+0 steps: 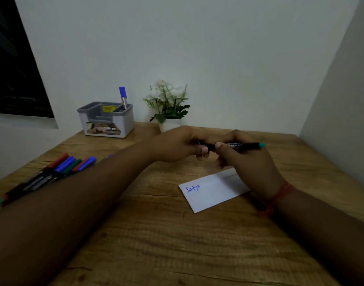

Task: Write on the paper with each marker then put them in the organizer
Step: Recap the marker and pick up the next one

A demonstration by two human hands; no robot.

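Currently, at the lower left of the frame, the loose markers [53, 172] lie in a bundle on the wooden table [156, 234], partly hidden behind the left forearm. Above them, at upper left of centre, the organizer [105, 119] stands by the wall with one blue-capped marker [123, 97] upright in its rear right compartment. A potted plant [167, 104] stands just to its right.

At centre frame, the left hand [177, 145] has its fingers curled around the left end of the black marker [234, 145]. The right hand [245, 159] pinches the barrel just beside it; thumb and fingers close on the body. The marker's long axis runs almost level across the frame, and its teal end [261, 145] points toward the right edge. The end inside the left hand is hidden, so whether the cap is on cannot be told. By judgement, the hands are set to pull apart along that axis to uncap.

Below the right hand lies the paper [210, 193], flat on the table, with one blue word [193, 188] at its left end. The right hand is nearer the paper, partly over its right portion, so the marker must tilt downward to reach it.
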